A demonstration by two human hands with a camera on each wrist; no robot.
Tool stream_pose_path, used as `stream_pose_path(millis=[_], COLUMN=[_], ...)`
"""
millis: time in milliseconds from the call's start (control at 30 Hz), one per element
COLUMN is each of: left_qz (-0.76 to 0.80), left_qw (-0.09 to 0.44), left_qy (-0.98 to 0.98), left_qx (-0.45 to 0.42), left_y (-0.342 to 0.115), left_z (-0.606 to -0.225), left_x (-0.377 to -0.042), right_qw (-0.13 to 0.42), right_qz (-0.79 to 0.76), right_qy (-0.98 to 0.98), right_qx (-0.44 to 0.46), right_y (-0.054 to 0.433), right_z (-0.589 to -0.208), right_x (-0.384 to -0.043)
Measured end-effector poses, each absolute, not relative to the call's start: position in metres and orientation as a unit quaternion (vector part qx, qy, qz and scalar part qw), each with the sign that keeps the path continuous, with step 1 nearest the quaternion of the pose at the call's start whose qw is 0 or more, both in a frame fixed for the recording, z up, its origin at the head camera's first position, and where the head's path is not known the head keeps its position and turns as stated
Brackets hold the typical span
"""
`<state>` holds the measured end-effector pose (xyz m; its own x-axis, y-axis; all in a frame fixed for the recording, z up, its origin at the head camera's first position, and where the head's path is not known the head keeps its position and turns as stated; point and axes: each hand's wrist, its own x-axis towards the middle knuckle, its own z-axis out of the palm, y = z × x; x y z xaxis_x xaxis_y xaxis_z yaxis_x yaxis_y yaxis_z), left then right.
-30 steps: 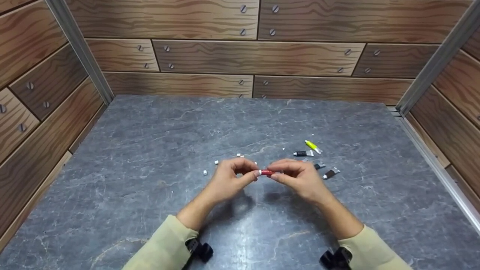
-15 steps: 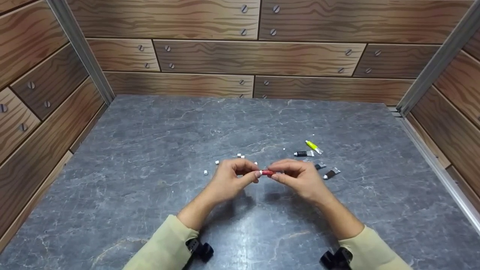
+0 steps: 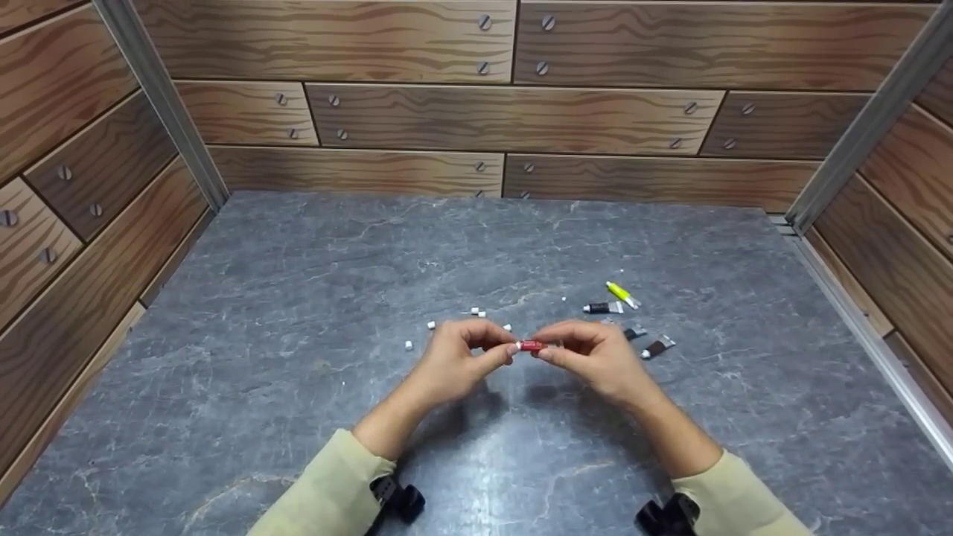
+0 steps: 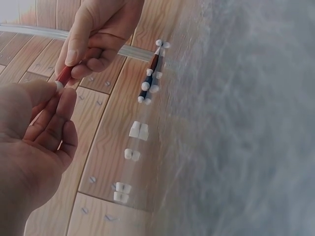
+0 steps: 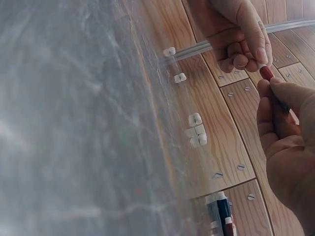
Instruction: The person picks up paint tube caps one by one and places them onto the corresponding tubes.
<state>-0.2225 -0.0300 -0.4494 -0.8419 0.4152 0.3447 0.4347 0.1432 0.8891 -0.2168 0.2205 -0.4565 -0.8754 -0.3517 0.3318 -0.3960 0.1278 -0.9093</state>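
In the head view, a small red paint tube [image 3: 531, 345] is held level above the table between both hands. My left hand [image 3: 456, 363] pinches the white cap [image 4: 59, 85] at the tube's left end with thumb and fingers. The tube's body is gripped by my right hand [image 3: 599, 359], thumb on the near side and fingertips behind. Part of the crimped end is hidden by the right fingers. Cap and tube form one straight line in the right wrist view, where the red body [image 5: 266, 73] shows between the two hands.
Right of the hands lie a yellow tube [image 3: 622, 294], a black tube [image 3: 601, 307], a dark tube [image 3: 634, 332] and a brown tube [image 3: 658, 347]. Several loose white caps [image 3: 409, 345] are scattered behind and left of the left hand. Wood-patterned walls [image 3: 514, 119] enclose the table.
The head view has tipped very slightly. Both hands keep nearly the same place, one on the cap and one on the red paint tube.
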Motion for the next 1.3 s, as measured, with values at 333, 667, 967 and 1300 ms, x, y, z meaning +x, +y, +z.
stream_pose_path(millis=[333,667,967,1300], left_qz=[-0.597,-0.570,-0.531,-0.492], left_qw=[0.014,0.002,-0.009,-0.015], left_qy=[-0.758,-0.781,-0.801,-0.830], left_qx=[-0.264,-0.254,-0.279,-0.261], left_y=[-0.030,-0.032,-0.032,-0.026], left_z=[-0.449,-0.440,-0.417,-0.421], left_x=[-0.225,-0.229,-0.261,-0.305], right_qw=[0.043,0.028,0.035,0.027], right_qz=[0.618,0.598,0.570,0.491], right_qy=[-0.751,-0.773,-0.797,-0.857], right_qx=[0.229,0.211,0.198,0.154], right_y=[0.227,0.228,0.228,0.227], right_z=[-0.456,-0.448,-0.426,-0.420], right_x=[-0.218,-0.221,-0.247,-0.286])
